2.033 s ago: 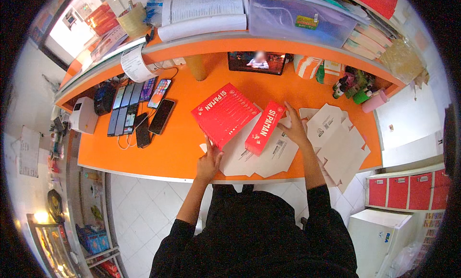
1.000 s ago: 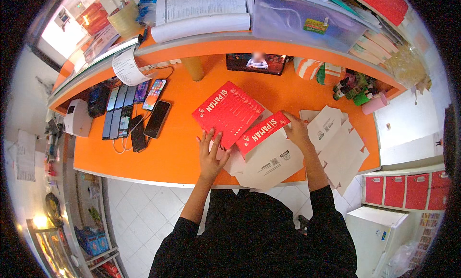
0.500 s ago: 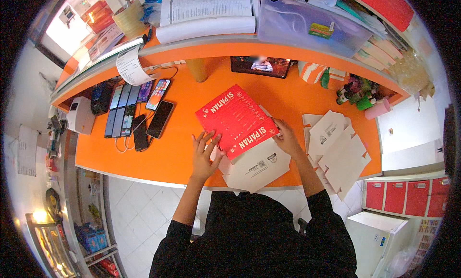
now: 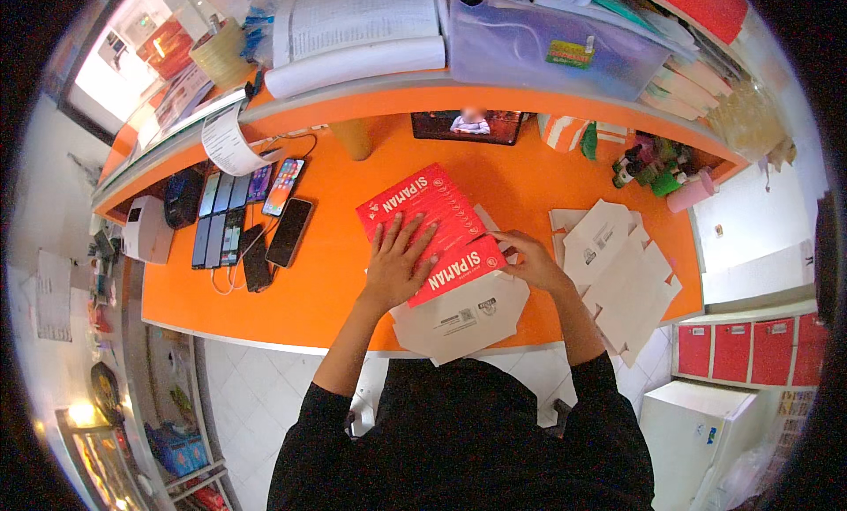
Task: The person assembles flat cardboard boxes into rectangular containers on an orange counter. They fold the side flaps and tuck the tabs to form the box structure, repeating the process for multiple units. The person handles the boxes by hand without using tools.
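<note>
Work in hand: a red cardboard box [image 4: 434,231] is being folded on the orange tabletop [image 4: 335,273].
Left hand [image 4: 399,262]: fingers spread flat, pressed on the red panel.
Right hand [image 4: 528,258]: fingers pinching the panel's right edge.
Done: red panels folded over.
Left: the blank flap [image 4: 463,317] below the fingers lies unfolded; flat blanks [image 4: 618,268] right of the fingers lie untouched.
</note>
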The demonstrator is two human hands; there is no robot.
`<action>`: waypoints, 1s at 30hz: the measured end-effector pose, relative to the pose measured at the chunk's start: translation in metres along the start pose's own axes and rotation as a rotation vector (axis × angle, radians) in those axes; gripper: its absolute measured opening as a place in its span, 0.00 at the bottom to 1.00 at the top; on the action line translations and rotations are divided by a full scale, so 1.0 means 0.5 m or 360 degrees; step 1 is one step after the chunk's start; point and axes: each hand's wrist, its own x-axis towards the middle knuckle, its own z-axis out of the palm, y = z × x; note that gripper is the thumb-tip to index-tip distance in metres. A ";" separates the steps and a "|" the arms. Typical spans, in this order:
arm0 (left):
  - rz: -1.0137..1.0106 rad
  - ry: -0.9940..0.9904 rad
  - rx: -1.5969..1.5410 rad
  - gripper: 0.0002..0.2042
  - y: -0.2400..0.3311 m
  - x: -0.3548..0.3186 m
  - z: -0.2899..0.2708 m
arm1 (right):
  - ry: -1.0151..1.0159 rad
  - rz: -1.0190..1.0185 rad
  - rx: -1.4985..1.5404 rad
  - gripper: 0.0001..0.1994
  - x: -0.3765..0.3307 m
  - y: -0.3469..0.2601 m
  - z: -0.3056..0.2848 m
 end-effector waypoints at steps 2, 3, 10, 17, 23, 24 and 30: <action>0.0032 0.0012 0.0034 0.27 -0.003 0.000 0.003 | -0.0030 -0.0018 -0.0007 0.30 0.003 0.010 0.002; 0.0047 0.0012 0.0065 0.27 -0.005 0.000 0.005 | -0.0044 -0.0028 -0.0001 0.30 0.006 0.012 0.006; 0.0032 0.0016 0.0006 0.26 -0.020 -0.004 -0.001 | 0.0007 0.0251 0.0170 0.25 0.018 -0.010 0.037; -0.0009 -0.0015 0.0029 0.26 -0.027 -0.013 -0.011 | 0.0111 -0.0034 -0.0165 0.19 0.047 -0.018 0.059; 0.0002 -0.0027 0.0008 0.26 -0.036 -0.021 -0.015 | 0.0340 0.0326 0.0245 0.15 0.049 0.019 0.109; -0.0012 -0.0027 0.0010 0.26 -0.038 -0.022 -0.016 | 0.0432 0.0349 0.0315 0.15 0.042 0.027 0.118; -0.0013 -0.0022 -0.0021 0.26 -0.040 -0.027 -0.020 | 0.0310 0.0404 0.0345 0.15 0.003 0.094 0.146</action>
